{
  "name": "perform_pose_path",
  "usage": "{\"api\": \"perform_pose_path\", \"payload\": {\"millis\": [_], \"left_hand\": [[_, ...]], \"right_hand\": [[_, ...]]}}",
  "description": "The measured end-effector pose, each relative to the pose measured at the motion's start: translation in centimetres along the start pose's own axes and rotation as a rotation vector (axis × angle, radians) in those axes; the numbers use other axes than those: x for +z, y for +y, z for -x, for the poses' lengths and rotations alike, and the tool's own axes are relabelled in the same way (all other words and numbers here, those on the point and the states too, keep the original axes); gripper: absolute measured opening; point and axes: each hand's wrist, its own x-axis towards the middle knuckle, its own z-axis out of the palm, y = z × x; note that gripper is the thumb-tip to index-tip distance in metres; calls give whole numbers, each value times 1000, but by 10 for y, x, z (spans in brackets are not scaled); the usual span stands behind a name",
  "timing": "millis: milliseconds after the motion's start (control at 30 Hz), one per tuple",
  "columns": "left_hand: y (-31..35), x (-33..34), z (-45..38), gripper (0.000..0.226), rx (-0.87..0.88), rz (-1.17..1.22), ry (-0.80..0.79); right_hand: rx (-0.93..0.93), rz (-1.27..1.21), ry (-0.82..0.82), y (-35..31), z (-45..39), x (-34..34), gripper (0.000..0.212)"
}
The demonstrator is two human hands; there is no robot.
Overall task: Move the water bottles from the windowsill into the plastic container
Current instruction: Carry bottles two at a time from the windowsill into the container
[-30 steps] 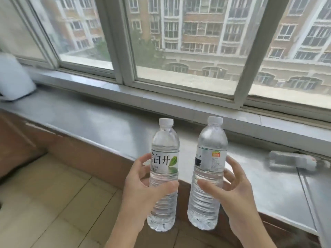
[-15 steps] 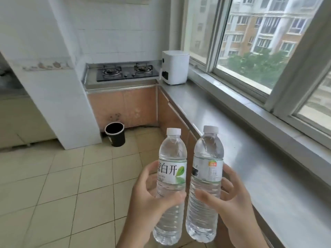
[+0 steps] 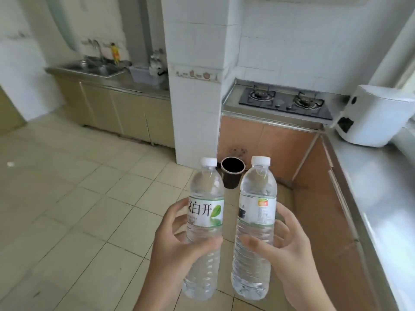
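I hold two clear water bottles upright in front of me over the tiled floor. My left hand grips the left bottle, which has a white cap and a white label with a green leaf. My right hand grips the right bottle, also white-capped, with a label bearing a small orange mark. The bottles stand side by side, a small gap between them. A grey plastic tub sits on the far counter beside the sink; I cannot tell whether it is the container.
The steel windowsill counter runs along the right, with a white appliance at its far end. A gas hob lies beyond a tiled pillar. A black bin stands on the floor. A sink is at the far left.
The view has swung left from the window and sill toward the kitchen interior. Both hands keep the same grip on the bottles, carried away from the sill.
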Motion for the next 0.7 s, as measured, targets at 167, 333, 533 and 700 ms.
{"api": "perform_pose_path", "payload": {"millis": [167, 333, 533, 700], "left_hand": [[4, -27, -56, 82, -17, 23, 183], [6, -59, -136, 80, -27, 39, 304], [27, -104, -258, 79, -13, 47, 339], [52, -143, -355, 80, 0, 37, 352]], "right_hand": [[26, 30, -158, 2, -76, 41, 80], [22, 51, -271, 1, -157, 100, 77], [12, 10, -294, -9, -266, 183, 83], [18, -13, -300, -20, -348, 247, 88]]}}
